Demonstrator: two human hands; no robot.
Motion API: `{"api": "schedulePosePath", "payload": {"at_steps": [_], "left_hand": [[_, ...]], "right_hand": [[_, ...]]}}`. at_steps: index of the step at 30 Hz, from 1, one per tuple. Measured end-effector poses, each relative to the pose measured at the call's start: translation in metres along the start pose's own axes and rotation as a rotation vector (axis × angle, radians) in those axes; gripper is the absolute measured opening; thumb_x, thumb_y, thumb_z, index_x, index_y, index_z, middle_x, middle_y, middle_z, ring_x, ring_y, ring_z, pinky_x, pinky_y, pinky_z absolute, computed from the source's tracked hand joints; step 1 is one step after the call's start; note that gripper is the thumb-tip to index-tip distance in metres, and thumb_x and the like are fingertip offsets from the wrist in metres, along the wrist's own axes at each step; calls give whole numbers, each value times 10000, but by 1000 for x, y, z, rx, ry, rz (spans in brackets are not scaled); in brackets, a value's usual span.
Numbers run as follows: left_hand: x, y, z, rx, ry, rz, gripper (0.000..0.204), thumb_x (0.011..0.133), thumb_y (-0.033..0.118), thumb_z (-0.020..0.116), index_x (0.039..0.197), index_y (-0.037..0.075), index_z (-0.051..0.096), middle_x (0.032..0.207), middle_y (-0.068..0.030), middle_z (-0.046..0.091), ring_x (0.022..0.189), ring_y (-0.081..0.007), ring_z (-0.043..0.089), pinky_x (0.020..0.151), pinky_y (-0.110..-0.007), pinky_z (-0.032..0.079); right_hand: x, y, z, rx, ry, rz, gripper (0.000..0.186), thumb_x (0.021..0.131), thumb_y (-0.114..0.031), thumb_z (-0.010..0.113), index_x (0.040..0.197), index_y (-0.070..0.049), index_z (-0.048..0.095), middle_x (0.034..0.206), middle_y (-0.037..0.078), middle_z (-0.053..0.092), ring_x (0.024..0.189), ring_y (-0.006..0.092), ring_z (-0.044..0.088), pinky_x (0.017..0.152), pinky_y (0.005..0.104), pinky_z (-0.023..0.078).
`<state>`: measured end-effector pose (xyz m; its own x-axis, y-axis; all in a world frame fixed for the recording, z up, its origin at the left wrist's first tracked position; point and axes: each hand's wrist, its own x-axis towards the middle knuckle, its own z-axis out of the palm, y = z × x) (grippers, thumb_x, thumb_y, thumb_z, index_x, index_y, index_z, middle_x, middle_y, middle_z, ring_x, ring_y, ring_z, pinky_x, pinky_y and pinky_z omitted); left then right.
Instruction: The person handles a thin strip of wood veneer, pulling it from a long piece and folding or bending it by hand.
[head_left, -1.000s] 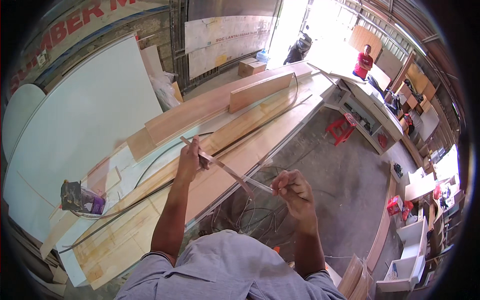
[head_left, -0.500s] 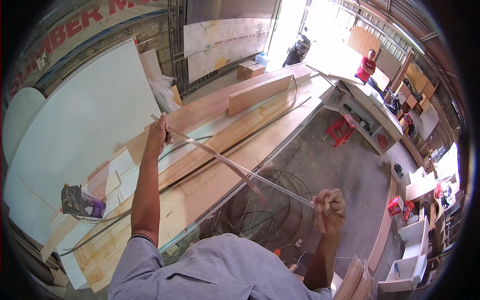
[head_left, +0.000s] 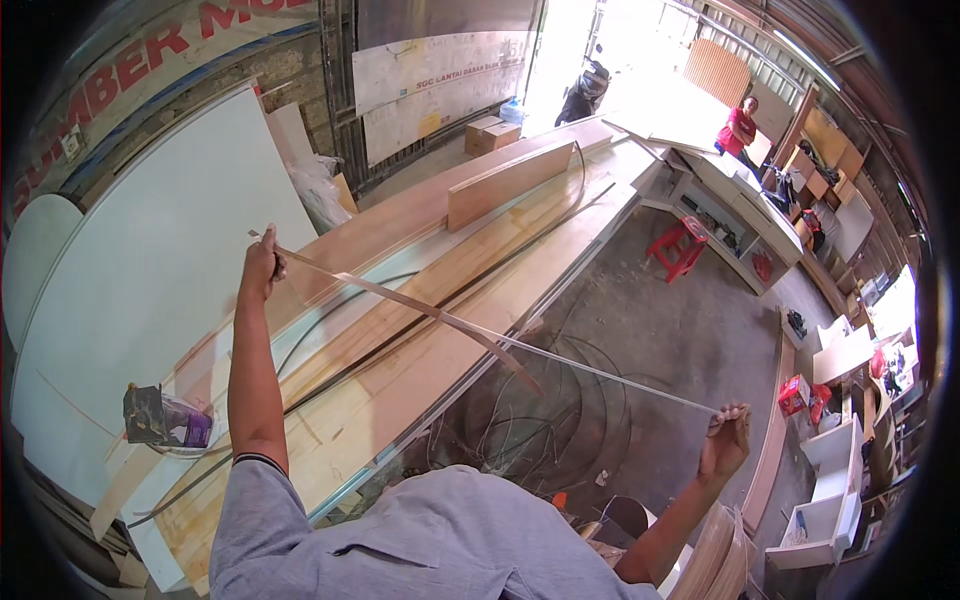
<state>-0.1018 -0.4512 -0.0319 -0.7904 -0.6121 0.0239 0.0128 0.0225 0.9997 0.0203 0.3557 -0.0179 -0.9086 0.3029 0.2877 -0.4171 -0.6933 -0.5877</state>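
My left hand, raised over the bench, is closed around one end of a long thin wood-coloured edging strip. The strip crosses above the boards, and a brown end of it hangs beyond the bench's near edge. From about the middle of it a narrow pale strip runs taut to the right. My right hand pinches the far end of that pale strip, out over the floor. Whether the two strips are joined or only overlap where they fork, I cannot tell.
Long wooden boards and an upright plank lie along the bench. A purple-labelled tub with a dark block stands at its left end. Coiled strips litter the floor. Beyond are a red stool and a person in red.
My hands have moved apart: the left up and leftward, the right out to the right and slightly down. The pale strip between them now stretches longer.
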Motion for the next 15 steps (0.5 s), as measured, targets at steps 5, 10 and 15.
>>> {"api": "schedulePosePath", "payload": {"at_steps": [5,10,15], "left_hand": [[19,-8,-34,10,11,-3,468,963,527,543,743,118,479,533,-9,458,375,-98,412,328,-239,309],[38,-12,-75,63,84,-54,454,971,518,535,735,137,463,528,-1,447,371,-94,390,329,-240,278],[46,-9,-121,77,133,-40,439,968,517,541,741,150,458,519,10,435,367,-87,398,330,-228,255]], "right_hand": [[19,-41,-96,-13,147,20,99,975,-65,528,1033,-11,586,912,73,587,804,174,556,736,291,494],[39,-90,-189,-47,415,36,95,973,-89,531,980,-12,588,877,84,613,736,182,565,664,287,504],[54,-132,-262,-187,924,27,109,960,-105,554,888,-29,585,784,83,608,608,181,545,573,287,494]]}}
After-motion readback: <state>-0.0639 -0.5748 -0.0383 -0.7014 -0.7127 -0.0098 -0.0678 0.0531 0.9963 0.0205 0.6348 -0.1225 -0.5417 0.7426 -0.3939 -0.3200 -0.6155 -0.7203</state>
